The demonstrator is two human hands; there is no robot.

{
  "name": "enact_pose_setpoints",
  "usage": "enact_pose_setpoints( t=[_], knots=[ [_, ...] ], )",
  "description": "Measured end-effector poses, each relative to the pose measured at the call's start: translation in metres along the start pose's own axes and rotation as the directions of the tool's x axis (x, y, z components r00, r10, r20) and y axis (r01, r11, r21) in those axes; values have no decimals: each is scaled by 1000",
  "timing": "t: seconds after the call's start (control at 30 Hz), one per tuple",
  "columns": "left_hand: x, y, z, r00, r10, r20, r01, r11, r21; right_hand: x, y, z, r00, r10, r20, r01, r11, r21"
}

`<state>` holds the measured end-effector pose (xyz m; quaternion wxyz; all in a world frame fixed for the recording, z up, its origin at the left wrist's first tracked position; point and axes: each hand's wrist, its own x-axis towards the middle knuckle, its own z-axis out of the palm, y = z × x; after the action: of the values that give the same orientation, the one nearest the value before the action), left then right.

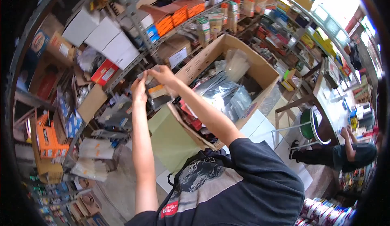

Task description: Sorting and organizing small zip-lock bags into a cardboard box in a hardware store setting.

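Both my hands are raised together at arm's length, beyond the near side of a large open cardboard box (265,96). Between the fingertips of my left hand (139,89) and my right hand (164,76) is the upper edge of a clear plastic packet (157,93). The packet hangs down with an orange label and dark contents that I cannot make out. Inside the box lie a pile of clear plastic bags (218,95) and a bundle of pale plastic strips (237,64).
Metal shelving (137,22) with white boxes (112,43) and orange boxes (179,14) stands behind. More plastic packets (117,113) lie at left. To the right are a green stool (307,124), a table (326,104) and another person (344,156).
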<state>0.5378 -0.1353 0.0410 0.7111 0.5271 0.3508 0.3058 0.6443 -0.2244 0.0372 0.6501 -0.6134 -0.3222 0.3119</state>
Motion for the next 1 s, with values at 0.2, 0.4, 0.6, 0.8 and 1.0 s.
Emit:
enact_pose_setpoints(
  t=[0.2, 0.4, 0.6, 0.8, 1.0],
  knots=[
    [-7, 8, -4, 996, -34, 85, 39, 998, -56, -2, -4, -1, 999, 11, -37, -16, 991, -130],
    [-7, 9, -6, 991, -58, 118, 66, 996, -66, -3, -8, -4, 998, 59, 32, -59, 998, 4],
    [-1, 0, -13, 989, -79, 126, 93, 990, -103, 3, -4, -2, 998, 16, 55, -15, 1000, -21],
    [-4, -2, -11, 989, -55, 138, 72, 990, -120, 8, -3, 1, 994, 61, 95, -69, 994, 90],
    [-4, -3, -12, 995, -68, 77, 73, 995, -66, 7, -4, 3, 986, 127, 111, -148, 965, 218]
  ],
)
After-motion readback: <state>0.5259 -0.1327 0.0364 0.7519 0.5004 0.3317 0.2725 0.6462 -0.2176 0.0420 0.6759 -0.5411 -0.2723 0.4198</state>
